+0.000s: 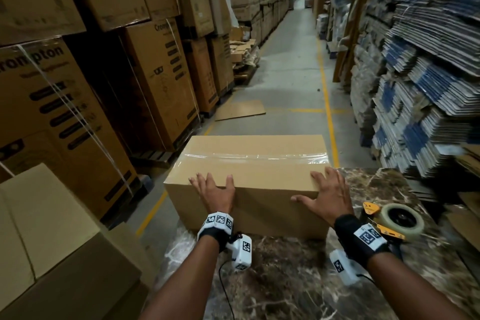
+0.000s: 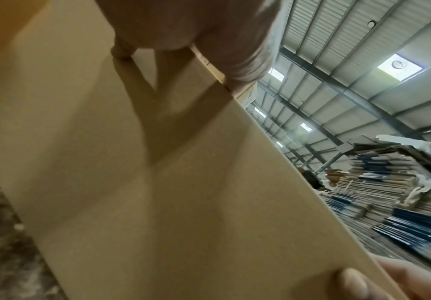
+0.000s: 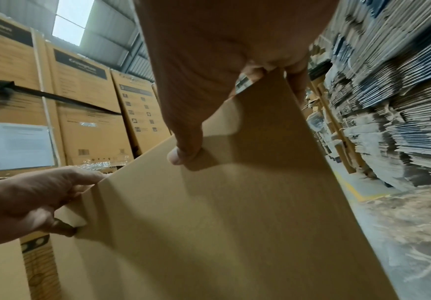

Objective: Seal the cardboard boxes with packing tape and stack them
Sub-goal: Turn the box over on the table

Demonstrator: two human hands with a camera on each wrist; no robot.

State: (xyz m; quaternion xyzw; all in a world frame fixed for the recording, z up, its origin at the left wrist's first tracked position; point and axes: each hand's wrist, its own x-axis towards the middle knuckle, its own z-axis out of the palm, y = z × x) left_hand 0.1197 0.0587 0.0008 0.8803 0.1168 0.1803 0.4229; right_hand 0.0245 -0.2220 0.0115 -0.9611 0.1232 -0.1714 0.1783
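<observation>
Grey concrete floor point(image 1: 291, 65) aisle, yellow floor line point(image 1: 327, 101), skylight point(image 2: 399, 66) overhead.

Tall printed cartons point(image 1: 161, 80) line the aisle's left side; flattened cardboard stacks point(image 1: 420, 80) fill the right, and a loose cardboard sheet point(image 1: 240, 109) lies on the concrete floor point(image 1: 291, 78).
</observation>
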